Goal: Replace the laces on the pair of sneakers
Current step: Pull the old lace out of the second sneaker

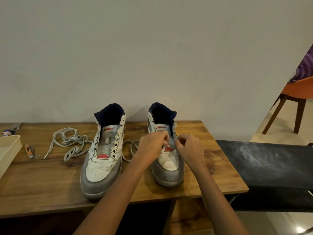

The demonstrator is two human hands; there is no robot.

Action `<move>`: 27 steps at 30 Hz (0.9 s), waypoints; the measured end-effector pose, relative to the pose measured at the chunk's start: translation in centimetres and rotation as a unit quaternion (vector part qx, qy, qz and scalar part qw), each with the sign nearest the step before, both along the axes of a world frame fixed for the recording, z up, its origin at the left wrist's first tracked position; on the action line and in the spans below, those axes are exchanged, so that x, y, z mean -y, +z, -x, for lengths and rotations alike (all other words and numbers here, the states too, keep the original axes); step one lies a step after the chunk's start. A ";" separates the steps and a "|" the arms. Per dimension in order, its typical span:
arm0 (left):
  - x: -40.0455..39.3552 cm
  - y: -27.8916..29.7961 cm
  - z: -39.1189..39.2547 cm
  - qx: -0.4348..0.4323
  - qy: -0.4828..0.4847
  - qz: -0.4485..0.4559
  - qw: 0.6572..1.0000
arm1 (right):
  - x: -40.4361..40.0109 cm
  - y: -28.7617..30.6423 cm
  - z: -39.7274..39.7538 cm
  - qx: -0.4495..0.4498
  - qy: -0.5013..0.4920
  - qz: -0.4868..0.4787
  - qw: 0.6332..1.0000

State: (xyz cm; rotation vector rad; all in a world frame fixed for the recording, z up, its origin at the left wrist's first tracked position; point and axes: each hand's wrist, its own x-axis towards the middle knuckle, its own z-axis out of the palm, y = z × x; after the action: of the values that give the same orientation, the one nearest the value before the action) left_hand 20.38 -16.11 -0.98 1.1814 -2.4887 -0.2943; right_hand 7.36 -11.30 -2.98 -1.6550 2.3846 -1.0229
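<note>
Two white, grey and red high-top sneakers stand side by side on a wooden table (50,180), toes toward me. The left sneaker (103,158) has no lace in its eyelets. Both my hands are over the lower eyelets of the right sneaker (167,165). My left hand (152,146) pinches a white lace (130,150) whose slack loops out to the left between the shoes. My right hand (189,148) has its fingers curled at the shoe's right eyelet row, seemingly pinching the lace there. A loose grey-white lace (71,141) lies in a tangle left of the left sneaker.
A cream tray (8,150) sits at the table's left edge, with a small keychain item (29,150) beside it and a key bunch (10,130) behind. A black surface (271,165) adjoins the table on the right. An orange chair (294,99) stands far right.
</note>
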 end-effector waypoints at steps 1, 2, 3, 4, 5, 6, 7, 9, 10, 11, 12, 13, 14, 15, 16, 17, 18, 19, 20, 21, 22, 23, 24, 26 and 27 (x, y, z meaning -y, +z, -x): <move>0.1 0.1 -0.1 0.035 -0.022 0.013 0.999 | 0.0 0.0 0.0 -0.002 -0.001 -0.001 1.000; 0.1 0.1 -0.2 0.072 -0.036 0.028 0.996 | 0.1 0.1 -0.2 -0.006 -0.002 -0.001 1.000; 0.2 0.1 -0.1 0.097 -0.037 0.037 0.994 | 0.1 0.1 -0.3 -0.012 -0.004 0.003 1.000; 0.2 0.2 0.1 0.107 -0.031 0.037 0.993 | 0.2 0.1 -0.4 -0.017 -0.006 0.006 1.000; 0.4 0.1 0.2 0.105 -0.021 0.036 0.994 | 0.2 0.1 -0.5 -0.019 -0.006 0.008 1.000; 0.5 -0.1 0.4 0.091 -0.014 0.040 0.995 | 0.2 0.1 -0.6 -0.018 -0.008 0.010 1.000; 0.5 -0.3 0.6 0.064 -0.010 0.040 0.997 | 0.2 0.1 -0.6 -0.014 -0.011 0.009 1.000; 0.4 -1.0 0.7 -0.038 -0.008 0.024 0.999 | 0.2 0.0 -0.5 -0.005 -0.018 0.012 1.000; 0.4 -1.2 0.7 -0.103 -0.004 0.010 0.995 | 0.2 -0.1 -0.4 -0.001 -0.021 0.014 1.000; 0.4 -1.2 0.5 -0.171 0.008 -0.009 0.985 | 0.2 -0.1 -0.4 0.003 -0.022 0.017 1.000; 0.4 -1.1 0.3 -0.240 0.027 -0.025 0.970 | 0.2 0.0 -0.3 0.009 -0.024 0.019 1.000; 0.6 -0.7 -0.1 -0.306 0.050 -0.041 0.950 | 0.2 0.0 -0.3 0.013 -0.025 0.020 0.999; 0.8 -0.3 -0.6 -0.366 0.076 -0.060 0.925 | 0.1 0.1 -0.3 0.017 -0.025 0.020 0.999; 1.0 0.0 -0.9 -0.415 0.106 -0.083 0.900 | 0.0 0.1 -0.4 0.017 -0.024 0.020 0.999; 0.9 0.4 -1.2 -0.462 0.135 -0.110 0.870 | 0.0 0.2 -0.4 0.016 -0.022 0.019 0.999; 0.9 0.8 -1.6 -0.511 0.162 -0.145 0.831 | -0.1 0.2 -0.5 0.017 -0.021 0.018 0.999; 0.9 1.5 -2.2 -0.572 0.191 -0.180 0.777 | -0.1 0.2 -0.5 0.018 -0.022 0.014 0.999; 1.1 2.6 -3.1 -0.636 0.223 -0.205 0.710 | -0.2 0.2 -0.5 0.018 -0.026 0.012 0.999; 1.6 3.8 -4.4 -0.693 0.248 -0.203 0.646 | -0.2 0.2 -0.5 0.022 -0.031 0.010 0.999; 2.1 5.0 -5.8 -0.728 0.256 -0.182 0.609 | -0.3 0.2 -0.4 0.027 -0.038 0.012 0.999; 2.4 6.1 -7.0 -0.739 0.242 -0.160 0.609 | -0.3 0.2 -0.3 0.034 -0.043 0.011 0.998; 2.4 6.6 -7.8 -0.728 0.220 -0.148 0.632 | -0.3 0.3 -0.2 0.040 -0.042 0.005 0.998; 1.9 6.6 -8.2 -0.697 0.202 -0.146 0.672 | -0.4 0.3 -0.3 0.044 -0.037 -0.005 0.998; 0.4 5.3 -7.4 -0.607 0.168 -0.175 0.757 | -0.4 0.8 -0.3 0.027 -0.033 -0.018 0.999; -0.3 4.4 -6.8 -0.569 0.153 -0.192 0.785 | -0.3 1.3 -0.4 0.003 -0.029 -0.013 0.999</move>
State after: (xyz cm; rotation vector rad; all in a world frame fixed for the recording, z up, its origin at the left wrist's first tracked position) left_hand 27.15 -15.78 3.37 1.0261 -1.1756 -1.0781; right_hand 7.74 -11.00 -1.72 -1.5818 2.4440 -0.9984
